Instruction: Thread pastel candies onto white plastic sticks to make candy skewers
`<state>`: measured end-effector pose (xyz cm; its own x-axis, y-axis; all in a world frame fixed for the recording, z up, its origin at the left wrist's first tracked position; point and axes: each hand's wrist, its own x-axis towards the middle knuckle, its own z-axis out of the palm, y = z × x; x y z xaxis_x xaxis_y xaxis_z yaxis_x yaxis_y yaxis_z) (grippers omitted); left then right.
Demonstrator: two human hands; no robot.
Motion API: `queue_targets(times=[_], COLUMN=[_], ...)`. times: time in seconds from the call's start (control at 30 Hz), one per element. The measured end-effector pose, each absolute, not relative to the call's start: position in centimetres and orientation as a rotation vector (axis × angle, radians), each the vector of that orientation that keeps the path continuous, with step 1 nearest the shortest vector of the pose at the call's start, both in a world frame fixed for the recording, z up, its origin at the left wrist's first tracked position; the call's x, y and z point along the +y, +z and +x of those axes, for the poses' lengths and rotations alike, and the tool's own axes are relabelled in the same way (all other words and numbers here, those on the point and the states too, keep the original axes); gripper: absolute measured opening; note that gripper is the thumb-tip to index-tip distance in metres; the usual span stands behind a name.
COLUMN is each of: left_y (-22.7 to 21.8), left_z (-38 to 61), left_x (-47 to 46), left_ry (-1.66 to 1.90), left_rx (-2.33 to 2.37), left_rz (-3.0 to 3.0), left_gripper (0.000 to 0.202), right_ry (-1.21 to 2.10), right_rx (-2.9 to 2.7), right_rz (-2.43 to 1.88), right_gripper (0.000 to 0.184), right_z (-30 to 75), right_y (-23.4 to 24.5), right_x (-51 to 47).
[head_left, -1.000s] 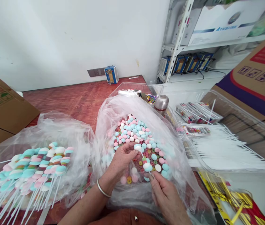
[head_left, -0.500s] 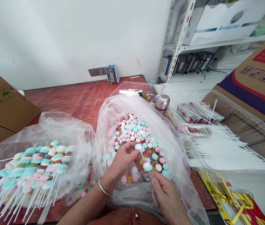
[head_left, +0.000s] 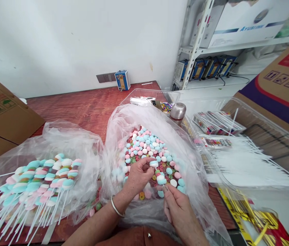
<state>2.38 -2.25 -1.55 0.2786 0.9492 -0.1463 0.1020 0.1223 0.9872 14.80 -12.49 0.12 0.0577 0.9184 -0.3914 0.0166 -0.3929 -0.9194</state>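
My left hand (head_left: 138,175) pinches a white and blue candy piece (head_left: 154,163) at the tip of a thin white stick. My right hand (head_left: 178,208) grips the lower end of that stick (head_left: 159,172), which carries another white and blue piece (head_left: 161,179) halfway up. Both hands hover over an open clear plastic bag (head_left: 124,126) filled with loose pink, blue and white candies (head_left: 146,145) and small coloured rings. A metal bangle (head_left: 116,207) circles my left wrist.
A second clear bag (head_left: 54,140) at the left holds several finished candy skewers (head_left: 42,179). A clear tub (head_left: 239,164) at the right holds white sticks. Cardboard boxes (head_left: 1,116) stand at both sides, a metal flask (head_left: 177,112) and shelving (head_left: 198,41) behind.
My left hand has slid the top candy slightly down the stick toward my right hand. The view has shifted a little.
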Motion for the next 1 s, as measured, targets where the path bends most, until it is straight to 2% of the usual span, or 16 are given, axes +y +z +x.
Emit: queue_targets(times=[0.23, 0.5, 0.63, 0.83, 1.0], left_y=[-1.9, -1.1, -0.8, -2.1, -2.9], left_z=[2.6, 2.1, 0.6, -2.4, -2.6], left_x=[-3.2, -4.1, -0.9, 7.3, 10.0], left_ry=[0.97, 0.949, 0.885, 0.553, 0.479], left_rx=[1.199, 1.108, 1.384, 1.84, 1.927], left_rz=[1.641, 1.87, 1.962, 2.236, 2.234], left_gripper=[0.039, 0.043, 0.052, 0.036, 0.019], right_ry=[1.315, 0.986, 0.911, 0.977, 1.028], right_rx=[-1.011, -1.311, -1.308, -1.22, -1.22], right_rz=[-1.565, -1.677, -1.758, -1.771, -1.726], right_gripper=[0.03, 0.033, 0.041, 0.044, 0.044], right_z=[14.8, 14.9, 15.4, 16.5, 16.5], right_y=[-1.5, -3.6, -3.5, -3.5, -3.7], right_x=[-12.1, -10.3, -9.5, -9.4, -9.5])
